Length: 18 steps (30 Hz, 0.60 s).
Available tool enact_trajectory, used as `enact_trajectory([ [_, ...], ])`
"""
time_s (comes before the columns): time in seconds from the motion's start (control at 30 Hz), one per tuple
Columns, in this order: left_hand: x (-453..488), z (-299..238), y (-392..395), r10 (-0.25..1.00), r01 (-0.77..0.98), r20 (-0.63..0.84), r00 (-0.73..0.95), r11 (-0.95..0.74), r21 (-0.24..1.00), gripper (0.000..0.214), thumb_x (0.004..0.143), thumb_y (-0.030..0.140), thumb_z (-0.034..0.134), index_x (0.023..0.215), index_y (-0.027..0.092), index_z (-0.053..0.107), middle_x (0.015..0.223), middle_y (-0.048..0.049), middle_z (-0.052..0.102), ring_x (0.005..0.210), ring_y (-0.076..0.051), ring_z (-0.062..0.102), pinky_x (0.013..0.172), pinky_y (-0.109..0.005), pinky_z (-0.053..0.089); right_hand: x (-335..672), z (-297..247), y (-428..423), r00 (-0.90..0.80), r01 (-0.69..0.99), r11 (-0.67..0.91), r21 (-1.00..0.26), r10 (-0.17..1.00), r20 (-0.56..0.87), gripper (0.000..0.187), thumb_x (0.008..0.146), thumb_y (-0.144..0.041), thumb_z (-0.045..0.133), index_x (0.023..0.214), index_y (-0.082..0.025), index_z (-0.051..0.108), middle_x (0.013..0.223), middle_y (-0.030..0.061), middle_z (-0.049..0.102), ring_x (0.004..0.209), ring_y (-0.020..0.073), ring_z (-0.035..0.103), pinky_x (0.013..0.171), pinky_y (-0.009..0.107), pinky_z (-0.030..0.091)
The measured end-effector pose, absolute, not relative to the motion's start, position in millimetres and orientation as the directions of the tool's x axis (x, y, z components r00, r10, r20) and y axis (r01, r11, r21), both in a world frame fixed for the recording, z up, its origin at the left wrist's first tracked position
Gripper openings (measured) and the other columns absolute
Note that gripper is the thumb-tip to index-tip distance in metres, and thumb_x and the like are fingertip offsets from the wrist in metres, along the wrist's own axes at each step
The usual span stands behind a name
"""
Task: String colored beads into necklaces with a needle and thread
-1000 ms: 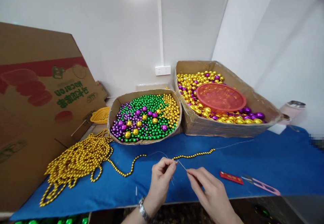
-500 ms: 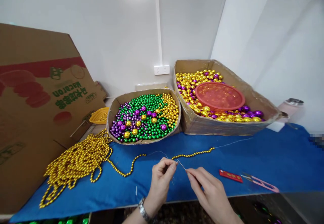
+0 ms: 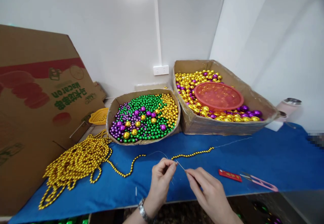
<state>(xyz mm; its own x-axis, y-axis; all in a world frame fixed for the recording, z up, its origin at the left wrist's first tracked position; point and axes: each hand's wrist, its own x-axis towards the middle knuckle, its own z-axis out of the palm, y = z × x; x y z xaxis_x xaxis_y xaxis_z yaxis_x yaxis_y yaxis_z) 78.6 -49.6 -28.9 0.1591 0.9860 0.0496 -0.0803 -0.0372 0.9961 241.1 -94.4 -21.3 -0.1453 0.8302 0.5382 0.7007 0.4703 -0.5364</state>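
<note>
Just in front of the gold bead strand (image 3: pixel 192 155) on the blue worktop (image 3: pixel 278 160), the left hand (image 3: pixel 160 180) and right hand (image 3: pixel 209 192) each pinch the thin thread (image 3: pixel 180 165).

My left hand (image 3: pixel 160 176) low centre, thumb and forefinger pinched, wrist bent inward, watch on wrist. My right hand (image 3: pixel 208 190) just beside, fingertips pinched, pointing toward left fingertips, nearly touching.

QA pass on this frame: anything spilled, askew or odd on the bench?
Nothing spilled. Only oddities: the printed cardboard sheet leans upside-down against the wall at left, and the right bead box has a sagging, splayed front wall. Both hands pinch thin thread mid-table.
</note>
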Motion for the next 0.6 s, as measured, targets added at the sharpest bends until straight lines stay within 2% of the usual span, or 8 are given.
enact_trajectory([
  [0.27, 80.5, -27.1, -49.3, 0.989, -0.107, 0.024, 0.147, -0.009, 0.994, 0.023, 0.081, 0.037, 0.062, 0.074, 0.015, 0.065, 0.063, 0.0023, 0.048, 0.057, -0.008, 0.038, 0.053, -0.021, 0.032, 238.6, -22.1, -94.4, -0.145, 0.727, 0.454, -0.515, 0.835, 0.532, 0.019, 0.094, -0.022, 0.043, 0.104, -0.022, 0.059, 0.078, 0.0024, 0.063, 0.068, 0.0146, 0.061, 0.063, 0.026, 0.047],
  [0.43, 83.2, -28.7, -49.5, 0.987, -0.215, -0.049, 0.153, 0.082, 0.973, 0.025, 0.078, 0.039, 0.065, 0.075, 0.014, 0.065, 0.060, 0.0028, 0.048, 0.053, -0.007, 0.037, 0.051, -0.021, 0.031, 235.0, -18.1, -94.2, -0.136, 0.738, 0.449, -0.503, 0.830, 0.542, 0.021, 0.094, -0.025, 0.042, 0.099, -0.022, 0.062, 0.075, 0.0023, 0.063, 0.066, 0.0146, 0.062, 0.061, 0.025, 0.048],
  [0.6, 85.4, -28.5, -47.3, 0.974, -0.316, -0.127, 0.187, 0.182, 0.931, 0.026, 0.073, 0.038, 0.071, 0.080, 0.013, 0.067, 0.064, 0.0010, 0.055, 0.051, -0.006, 0.039, 0.049, -0.021, 0.030, 233.2, -17.3, -93.7, -0.159, 0.759, 0.450, -0.470, 0.828, 0.537, 0.022, 0.094, -0.026, 0.041, 0.099, -0.023, 0.063, 0.076, 0.0029, 0.064, 0.066, 0.0148, 0.063, 0.060, 0.024, 0.049],
])
